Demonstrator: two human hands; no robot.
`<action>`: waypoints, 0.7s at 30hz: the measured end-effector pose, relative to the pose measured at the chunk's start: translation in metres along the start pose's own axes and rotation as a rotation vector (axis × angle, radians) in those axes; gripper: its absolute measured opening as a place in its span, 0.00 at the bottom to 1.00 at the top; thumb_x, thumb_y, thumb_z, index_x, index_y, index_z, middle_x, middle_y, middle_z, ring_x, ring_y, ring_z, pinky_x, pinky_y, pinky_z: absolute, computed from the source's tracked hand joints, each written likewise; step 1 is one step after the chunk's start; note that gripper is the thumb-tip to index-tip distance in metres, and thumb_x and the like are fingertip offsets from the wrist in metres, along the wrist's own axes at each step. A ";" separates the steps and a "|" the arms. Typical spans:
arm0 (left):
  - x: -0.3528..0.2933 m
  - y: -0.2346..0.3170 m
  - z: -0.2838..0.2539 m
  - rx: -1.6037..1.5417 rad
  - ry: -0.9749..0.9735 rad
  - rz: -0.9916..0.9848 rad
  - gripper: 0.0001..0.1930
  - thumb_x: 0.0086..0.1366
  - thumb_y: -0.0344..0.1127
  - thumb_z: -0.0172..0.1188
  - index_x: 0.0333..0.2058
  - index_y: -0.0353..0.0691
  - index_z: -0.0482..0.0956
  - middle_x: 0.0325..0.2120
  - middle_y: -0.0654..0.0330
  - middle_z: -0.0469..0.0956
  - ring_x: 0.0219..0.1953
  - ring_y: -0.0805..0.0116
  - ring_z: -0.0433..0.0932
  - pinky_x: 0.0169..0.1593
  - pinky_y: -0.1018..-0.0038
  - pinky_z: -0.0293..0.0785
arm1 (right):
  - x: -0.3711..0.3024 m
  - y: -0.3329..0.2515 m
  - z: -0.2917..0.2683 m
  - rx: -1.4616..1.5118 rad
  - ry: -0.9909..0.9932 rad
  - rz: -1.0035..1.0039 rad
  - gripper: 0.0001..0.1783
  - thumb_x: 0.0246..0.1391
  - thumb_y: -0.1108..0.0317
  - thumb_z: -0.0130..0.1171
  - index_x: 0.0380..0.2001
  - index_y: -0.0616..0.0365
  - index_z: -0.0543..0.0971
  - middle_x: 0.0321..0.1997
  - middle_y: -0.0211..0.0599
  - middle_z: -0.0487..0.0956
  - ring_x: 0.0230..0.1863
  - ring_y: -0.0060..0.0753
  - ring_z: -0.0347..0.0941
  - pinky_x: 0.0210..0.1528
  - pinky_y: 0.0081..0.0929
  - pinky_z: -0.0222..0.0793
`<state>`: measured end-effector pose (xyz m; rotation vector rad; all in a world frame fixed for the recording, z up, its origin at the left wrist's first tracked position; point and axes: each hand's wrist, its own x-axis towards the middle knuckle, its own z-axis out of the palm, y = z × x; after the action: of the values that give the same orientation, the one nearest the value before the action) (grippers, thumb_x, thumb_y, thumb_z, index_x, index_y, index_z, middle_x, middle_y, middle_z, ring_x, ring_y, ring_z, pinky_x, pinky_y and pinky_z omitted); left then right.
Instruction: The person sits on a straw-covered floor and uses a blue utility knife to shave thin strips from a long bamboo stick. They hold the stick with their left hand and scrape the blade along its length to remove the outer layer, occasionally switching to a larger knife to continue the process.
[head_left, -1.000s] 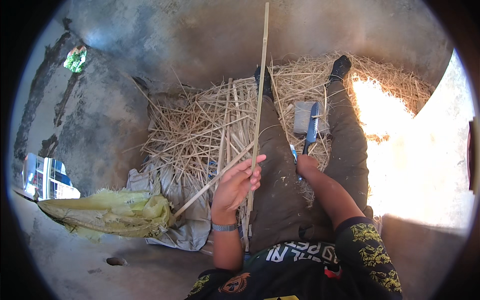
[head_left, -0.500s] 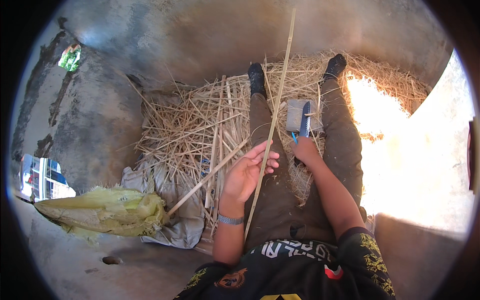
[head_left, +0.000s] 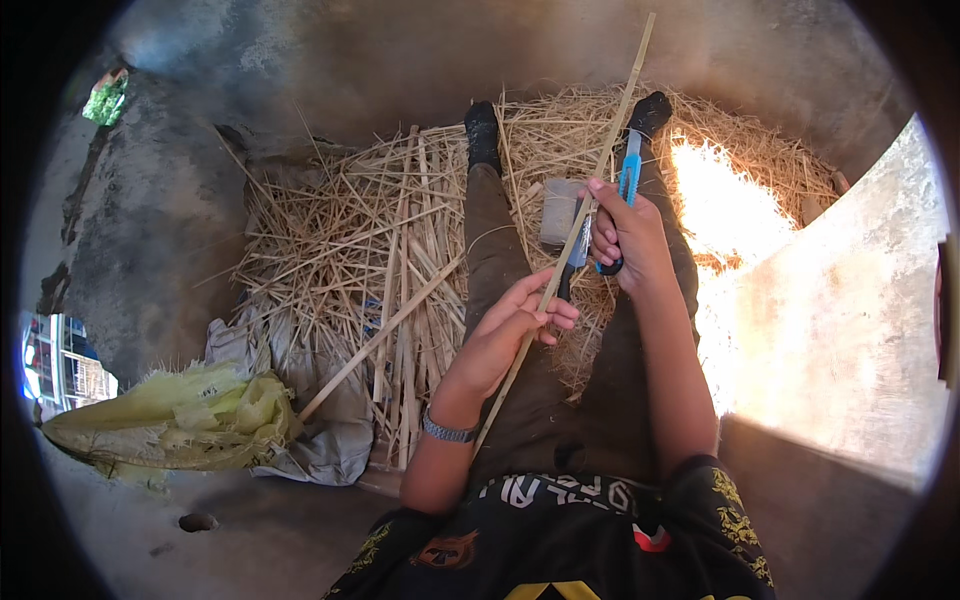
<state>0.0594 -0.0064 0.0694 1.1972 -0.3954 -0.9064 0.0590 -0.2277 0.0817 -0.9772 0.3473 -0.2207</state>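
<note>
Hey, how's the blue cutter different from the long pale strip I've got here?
The blue cutter is much shorter than the long pale strip. The cutter is bright blue; the strip is straw-coloured. The cutter sits in your right hand, while the strip also runs through your left hand. Both slant away from you.

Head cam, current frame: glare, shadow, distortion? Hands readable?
Head view: sunlit straw at right is blown out; pale concrete beside it is washed out, with a darker shadow below.
Head view: fisheye curves the periphery, corners black.
Head view: left hand, right hand, thin strip and blue cutter are readable, without obvious motion blur.
</note>
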 end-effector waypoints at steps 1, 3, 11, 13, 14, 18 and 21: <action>-0.004 0.001 0.003 0.065 0.011 -0.058 0.26 0.76 0.36 0.42 0.69 0.33 0.59 0.49 0.48 0.79 0.48 0.63 0.79 0.50 0.70 0.73 | 0.005 0.001 -0.004 0.002 0.037 -0.052 0.16 0.65 0.56 0.63 0.38 0.60 0.78 0.12 0.19 0.61 0.09 0.12 0.55 0.13 0.15 0.51; -0.013 -0.007 -0.002 0.113 -0.010 -0.185 0.19 0.80 0.37 0.42 0.63 0.35 0.67 0.38 0.59 0.79 0.32 0.75 0.77 0.36 0.79 0.71 | 0.012 -0.001 -0.012 -0.007 0.074 -0.084 0.14 0.64 0.59 0.64 0.37 0.61 0.79 0.12 0.18 0.61 0.10 0.12 0.55 0.13 0.15 0.50; -0.041 -0.054 0.003 0.193 0.259 -0.089 0.14 0.78 0.40 0.49 0.50 0.37 0.77 0.26 0.72 0.67 0.23 0.86 0.59 0.25 0.85 0.56 | -0.052 0.030 -0.033 -1.425 0.130 -0.616 0.13 0.56 0.62 0.63 0.31 0.62 0.77 0.21 0.49 0.78 0.25 0.51 0.79 0.31 0.45 0.74; -0.038 -0.065 0.006 0.293 0.285 -0.030 0.13 0.78 0.40 0.50 0.49 0.38 0.78 0.26 0.72 0.67 0.23 0.85 0.60 0.26 0.84 0.57 | -0.061 0.044 -0.026 -1.492 0.148 -0.444 0.14 0.55 0.60 0.62 0.31 0.61 0.78 0.24 0.50 0.80 0.27 0.54 0.80 0.33 0.45 0.75; -0.036 -0.068 0.009 0.315 0.272 -0.011 0.13 0.78 0.39 0.50 0.48 0.38 0.79 0.25 0.73 0.67 0.23 0.85 0.60 0.26 0.83 0.58 | -0.064 0.050 -0.023 -1.526 0.165 -0.354 0.14 0.55 0.58 0.62 0.31 0.61 0.78 0.25 0.51 0.81 0.29 0.55 0.81 0.33 0.45 0.76; -0.037 -0.071 0.016 0.454 0.359 0.084 0.12 0.78 0.39 0.50 0.48 0.38 0.78 0.23 0.70 0.68 0.24 0.82 0.62 0.28 0.78 0.63 | -0.060 0.073 -0.022 -1.595 0.160 -0.221 0.16 0.53 0.55 0.64 0.31 0.58 0.79 0.23 0.48 0.82 0.27 0.53 0.81 0.30 0.46 0.76; -0.042 -0.055 0.020 0.713 0.486 0.188 0.09 0.76 0.33 0.50 0.43 0.35 0.75 0.23 0.52 0.75 0.22 0.56 0.77 0.28 0.62 0.69 | -0.068 0.081 -0.023 -1.753 0.089 -0.324 0.14 0.52 0.56 0.65 0.27 0.54 0.79 0.20 0.46 0.80 0.24 0.52 0.81 0.28 0.45 0.76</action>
<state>-0.0007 0.0091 0.0341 1.9376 -0.4370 -0.2761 -0.0101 -0.1789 0.0144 -2.7701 0.4335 -0.2258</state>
